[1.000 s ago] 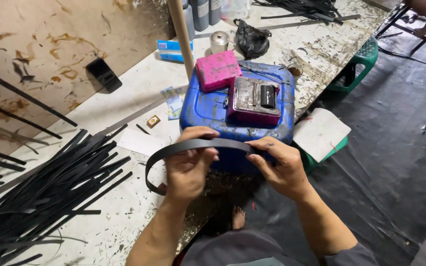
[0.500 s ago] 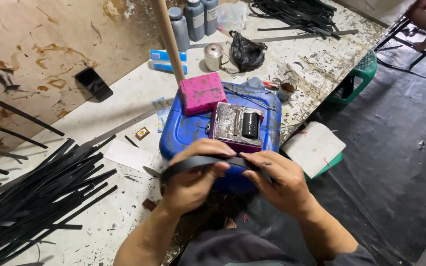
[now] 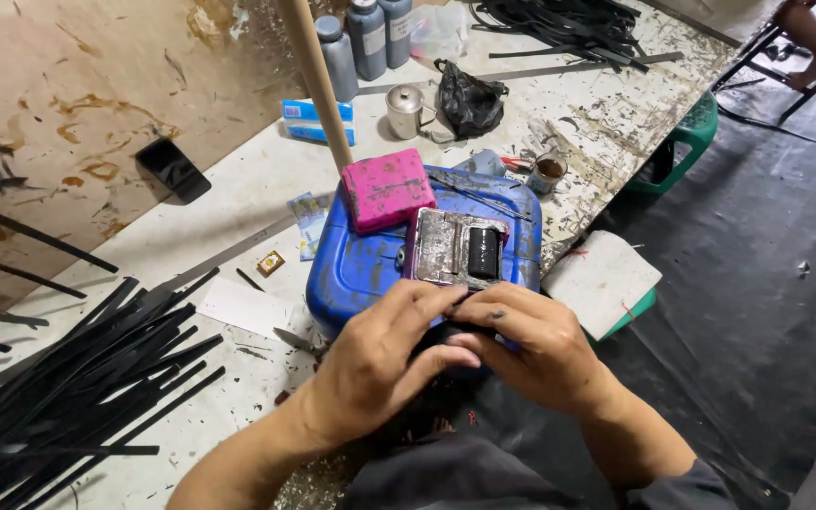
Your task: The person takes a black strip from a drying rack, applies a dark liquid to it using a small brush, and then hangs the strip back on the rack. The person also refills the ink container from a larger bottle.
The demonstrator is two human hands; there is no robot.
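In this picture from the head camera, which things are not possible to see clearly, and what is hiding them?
- The dark thing between the left hand and right hand: head view, the fingers cover almost all of it.
- Front of the blue container: head view, hidden behind both hands.
- The black strips: head view, cut off by the left and bottom edges.
- Contents of the small cup: head view, too small to tell.
- A person at the top right: head view, cut off by the edge.

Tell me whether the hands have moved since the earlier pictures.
Yes. The left hand and right hand have closed together against the blue container.
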